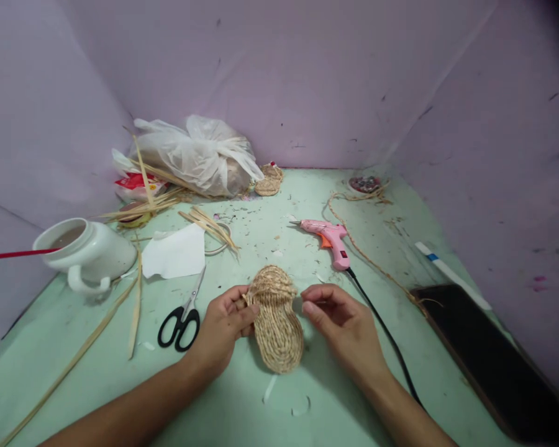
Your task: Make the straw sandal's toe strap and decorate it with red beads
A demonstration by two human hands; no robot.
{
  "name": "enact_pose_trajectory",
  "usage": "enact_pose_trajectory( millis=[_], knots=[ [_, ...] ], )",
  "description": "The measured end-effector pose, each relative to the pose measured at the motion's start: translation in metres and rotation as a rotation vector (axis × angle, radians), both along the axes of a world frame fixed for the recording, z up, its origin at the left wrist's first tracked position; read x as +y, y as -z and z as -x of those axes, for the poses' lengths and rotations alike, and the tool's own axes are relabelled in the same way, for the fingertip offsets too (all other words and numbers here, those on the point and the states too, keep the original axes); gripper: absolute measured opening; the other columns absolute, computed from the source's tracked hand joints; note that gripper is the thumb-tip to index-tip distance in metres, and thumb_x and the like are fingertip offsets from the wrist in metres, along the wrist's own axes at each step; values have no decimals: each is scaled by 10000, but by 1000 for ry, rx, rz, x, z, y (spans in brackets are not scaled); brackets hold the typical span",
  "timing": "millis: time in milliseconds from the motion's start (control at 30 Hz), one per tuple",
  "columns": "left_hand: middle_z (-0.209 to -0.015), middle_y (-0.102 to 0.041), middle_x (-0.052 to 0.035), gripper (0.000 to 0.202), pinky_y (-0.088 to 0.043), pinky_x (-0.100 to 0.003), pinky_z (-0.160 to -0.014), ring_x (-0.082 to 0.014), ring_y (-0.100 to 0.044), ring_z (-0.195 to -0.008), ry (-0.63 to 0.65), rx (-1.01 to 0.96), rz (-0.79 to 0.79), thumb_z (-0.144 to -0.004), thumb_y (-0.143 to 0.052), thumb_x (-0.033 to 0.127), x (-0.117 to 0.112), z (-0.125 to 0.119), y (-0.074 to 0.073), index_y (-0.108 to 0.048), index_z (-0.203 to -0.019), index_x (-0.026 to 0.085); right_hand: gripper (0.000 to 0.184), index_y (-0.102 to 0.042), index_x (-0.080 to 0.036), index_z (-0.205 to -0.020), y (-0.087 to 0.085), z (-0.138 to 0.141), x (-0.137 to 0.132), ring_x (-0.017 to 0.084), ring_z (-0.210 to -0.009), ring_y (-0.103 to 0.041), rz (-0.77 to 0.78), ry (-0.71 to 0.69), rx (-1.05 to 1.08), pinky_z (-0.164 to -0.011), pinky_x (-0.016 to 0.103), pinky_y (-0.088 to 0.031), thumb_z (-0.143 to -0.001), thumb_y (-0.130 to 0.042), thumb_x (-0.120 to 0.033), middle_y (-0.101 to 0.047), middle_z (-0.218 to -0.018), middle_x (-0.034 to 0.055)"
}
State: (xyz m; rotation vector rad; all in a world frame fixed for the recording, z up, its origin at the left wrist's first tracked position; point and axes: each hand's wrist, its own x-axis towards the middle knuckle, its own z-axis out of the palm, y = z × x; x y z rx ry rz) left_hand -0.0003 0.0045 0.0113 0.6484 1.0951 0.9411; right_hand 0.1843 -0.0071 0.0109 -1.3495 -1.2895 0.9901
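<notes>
1. My left hand [224, 323] pinches the woven slipper [280, 338] by its left edge above the green table [428, 372]; part of my grip is hidden.
2. My right hand [343, 320] curls just beside it; holding anything or not, I cannot tell.
3. The plastic bag [205, 155] clouds its contents.
4. Scraps [271, 389] litter the tabletop; lilac walls [307, 74] enclose it.

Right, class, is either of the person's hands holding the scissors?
No, the scissors lie on the table, while the left hand holds the slipper and the right hand is beside it.
</notes>
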Motion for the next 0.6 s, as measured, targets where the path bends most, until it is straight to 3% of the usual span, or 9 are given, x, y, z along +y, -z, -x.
enact_pose_trajectory(
  millis=[133, 200, 333, 467, 533, 600],
  knots=[
    [-695, -634, 4, 394, -501, -234, -528, -127, -601, -602, 47, 67, -25, -614, -743, 231, -2, -6, -3, -552, -945, 139, 84, -639, -201, -828, 3, 11, -5, 172, -733, -596, -218, 39, -244, -656, 324, -507, -753, -602, -188, -645, -798, 39],
    [-637, -624, 9, 426, -493, -240, -464, -132, -585, -525, 102, 170, -26, -612, -731, 259, -1, -7, -5, -541, -969, 126, 122, -634, -206, -870, 7, 13, -5, 169, -732, -594, -256, 41, -273, -661, 330, -510, -766, -588, -163, -644, -819, 41],
    [-385, -452, 85, 251, -299, -160, -295, -65, -384, -295, 263, 453, -104, -699, -627, 328, 4, -1, -8, -585, -841, 125, 163, -636, -211, -908, 13, 14, -5, 171, -750, -583, -296, -3, -309, -665, 334, -508, -777, -576, -136, -611, -820, 43],
    [-369, -424, 72, 284, -213, -170, -282, -57, -309, -253, 440, 515, -136, -802, -451, 373, 15, 12, -8, -559, -654, 156, 155, -638, -215, -870, 13, 16, -6, 183, -783, -536, -397, -25, -413, -655, 344, -488, -765, -580, -116, -522, -845, 46],
    [-411, -454, 68, 217, -241, -182, -312, -71, -345, -292, 439, 575, -192, -790, -472, 330, 19, 17, -8, -598, -757, 156, 188, -633, -228, -874, 12, 17, -6, 200, -861, -516, -468, -55, -458, -729, 383, -478, -754, -579, -93, -503, -938, 59],
    [-445, -454, 76, 192, -293, -190, -385, -89, -400, -380, 352, 725, -344, -757, -519, 250, 19, 20, -8, -605, -905, 165, 226, -621, -241, -893, 12, 19, -6, 212, -927, -503, -490, -102, -465, -787, 408, -464, -753, -566, -72, -492, -1015, 65]
  ],
)
